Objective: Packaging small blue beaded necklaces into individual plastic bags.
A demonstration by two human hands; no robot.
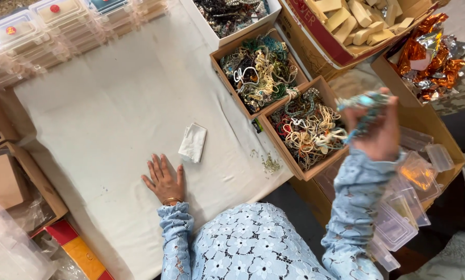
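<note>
My left hand (164,179) lies flat, palm down and fingers apart, on the white cloth (113,103) that covers the table. It holds nothing. A small folded white cloth (193,142) lies just beyond its fingertips to the right. My right hand (376,129) is raised above a cardboard box of beaded jewellery (307,128) and is closed on a bunch of turquoise and blue beads (364,106). The hand is blurred.
A second box of mixed beads (258,70) and a third (231,14) sit behind. A carton of wooden blocks (357,23), a box with orange foil wrappers (429,54), clear plastic cases (409,197) at right, stacked lidded boxes (40,31) at top left.
</note>
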